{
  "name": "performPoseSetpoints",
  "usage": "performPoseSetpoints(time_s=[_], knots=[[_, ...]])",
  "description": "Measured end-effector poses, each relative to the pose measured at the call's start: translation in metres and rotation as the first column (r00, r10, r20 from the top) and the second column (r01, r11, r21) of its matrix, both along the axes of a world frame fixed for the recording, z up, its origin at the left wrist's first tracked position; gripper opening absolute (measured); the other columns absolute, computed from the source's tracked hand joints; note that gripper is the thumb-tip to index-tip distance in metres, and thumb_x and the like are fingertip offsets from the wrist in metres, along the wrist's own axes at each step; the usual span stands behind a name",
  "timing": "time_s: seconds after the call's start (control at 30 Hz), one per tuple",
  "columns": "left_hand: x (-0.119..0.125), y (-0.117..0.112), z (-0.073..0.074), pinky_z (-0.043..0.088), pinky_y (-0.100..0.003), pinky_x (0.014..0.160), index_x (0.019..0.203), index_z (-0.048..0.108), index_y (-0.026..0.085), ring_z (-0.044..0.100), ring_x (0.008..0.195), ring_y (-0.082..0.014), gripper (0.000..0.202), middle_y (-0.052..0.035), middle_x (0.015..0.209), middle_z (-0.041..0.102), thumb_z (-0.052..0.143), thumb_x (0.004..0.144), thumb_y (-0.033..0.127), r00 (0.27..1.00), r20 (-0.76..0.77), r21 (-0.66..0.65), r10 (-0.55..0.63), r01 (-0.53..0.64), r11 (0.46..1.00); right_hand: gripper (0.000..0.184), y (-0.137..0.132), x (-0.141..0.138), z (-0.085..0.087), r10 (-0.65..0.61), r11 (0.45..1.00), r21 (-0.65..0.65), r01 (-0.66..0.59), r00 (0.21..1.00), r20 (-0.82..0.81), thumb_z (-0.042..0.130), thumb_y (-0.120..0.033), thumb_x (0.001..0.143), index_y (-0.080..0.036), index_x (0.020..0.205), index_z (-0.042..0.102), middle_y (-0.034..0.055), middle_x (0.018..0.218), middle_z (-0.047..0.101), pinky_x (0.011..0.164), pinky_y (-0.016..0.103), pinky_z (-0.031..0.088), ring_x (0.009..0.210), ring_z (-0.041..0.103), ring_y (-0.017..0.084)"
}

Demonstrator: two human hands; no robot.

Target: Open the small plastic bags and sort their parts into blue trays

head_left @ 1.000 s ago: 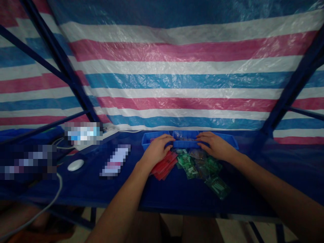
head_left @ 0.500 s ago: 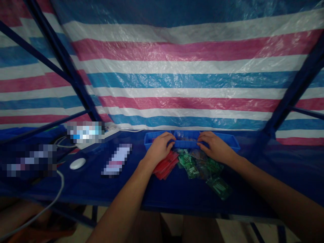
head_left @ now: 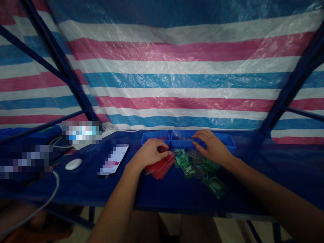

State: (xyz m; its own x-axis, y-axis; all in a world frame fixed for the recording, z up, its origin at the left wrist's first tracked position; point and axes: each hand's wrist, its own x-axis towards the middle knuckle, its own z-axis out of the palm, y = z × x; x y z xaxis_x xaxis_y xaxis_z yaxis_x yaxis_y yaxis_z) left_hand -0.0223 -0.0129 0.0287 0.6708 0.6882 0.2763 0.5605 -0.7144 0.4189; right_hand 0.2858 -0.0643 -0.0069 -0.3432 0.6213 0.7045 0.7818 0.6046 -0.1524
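Three blue trays stand in a row at the back of the blue table (head_left: 177,192); the middle blue tray (head_left: 181,139) holds something clear. My right hand (head_left: 212,147) has its fingers curled over that tray's front wall, the thumb below the rim. My left hand (head_left: 149,154) lies nearer to me, fingers curled and pinched on the top of a stack of red packets (head_left: 162,167). To the right of the stack, green packets (head_left: 192,164) are scattered below my right hand, and one green packet (head_left: 215,186) lies apart, closer to the front edge.
A phone (head_left: 113,163), a white mouse (head_left: 73,164) and a white cable (head_left: 37,209) lie on the left of the table. A striped plastic tarp (head_left: 177,67) hangs close behind the trays. Dark blue frame poles (head_left: 63,64) slant on both sides.
My left hand has left the tray's front edge and come back onto the red packets. My right hand has stayed on the middle tray.
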Motion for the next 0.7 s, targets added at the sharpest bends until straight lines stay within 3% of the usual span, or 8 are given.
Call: performPoseSetpoints(time_s=[0.13, 0.37, 0.53, 0.7], knots=[[-0.007, 0.004, -0.001, 0.054, -0.028, 0.076, 0.104, 0.084, 0.023, 0.075, 0.087, -0.0206, 0.026, -0.0048, 0.102, 0.082, 0.066, 0.093, 0.039, 0.999, 0.039, 0.017, 0.035, -0.036, 0.999, 0.022, 0.000, 0.000, 0.000, 0.005, 1.000, -0.017, -0.005, 1.000, -0.015, 0.060, -0.029, 0.102, -0.022, 0.122, 0.068, 0.0120, 0.116, 0.071, 0.104, 0.053, 0.052, 0.116, 0.063, 0.033], [-0.018, 0.014, -0.010, 0.061, -0.030, 0.086, 0.108, 0.084, 0.026, 0.079, 0.093, -0.0214, 0.034, -0.0014, 0.107, 0.083, 0.063, 0.082, 0.018, 0.998, 0.059, -0.121, 0.015, -0.007, 0.993, 0.023, -0.004, -0.002, 0.004, 0.005, 0.999, -0.052, -0.006, 1.000, -0.015, 0.058, -0.029, 0.102, -0.024, 0.122, 0.069, 0.0122, 0.117, 0.072, 0.104, 0.055, 0.053, 0.115, 0.064, 0.034], [-0.017, 0.017, -0.013, 0.063, -0.034, 0.085, 0.112, 0.081, 0.019, 0.080, 0.093, -0.0225, 0.034, -0.0062, 0.102, 0.083, 0.064, 0.082, 0.017, 0.975, 0.216, -0.258, 0.060, -0.003, 0.966, 0.023, -0.004, -0.002, 0.003, 0.006, 0.999, -0.052, -0.008, 0.999, -0.036, 0.058, -0.030, 0.102, -0.023, 0.122, 0.069, 0.0122, 0.116, 0.072, 0.104, 0.054, 0.053, 0.115, 0.064, 0.033], [-0.015, 0.015, -0.007, 0.063, -0.035, 0.089, 0.119, 0.078, 0.018, 0.079, 0.096, -0.0211, 0.039, -0.0068, 0.108, 0.083, 0.066, 0.082, 0.015, 0.946, 0.314, -0.277, 0.075, 0.016, 0.961, 0.022, -0.004, -0.003, 0.001, 0.003, 0.999, -0.046, -0.006, 0.998, -0.064, 0.059, -0.031, 0.103, -0.023, 0.120, 0.069, 0.0118, 0.115, 0.072, 0.104, 0.053, 0.053, 0.113, 0.065, 0.032]])
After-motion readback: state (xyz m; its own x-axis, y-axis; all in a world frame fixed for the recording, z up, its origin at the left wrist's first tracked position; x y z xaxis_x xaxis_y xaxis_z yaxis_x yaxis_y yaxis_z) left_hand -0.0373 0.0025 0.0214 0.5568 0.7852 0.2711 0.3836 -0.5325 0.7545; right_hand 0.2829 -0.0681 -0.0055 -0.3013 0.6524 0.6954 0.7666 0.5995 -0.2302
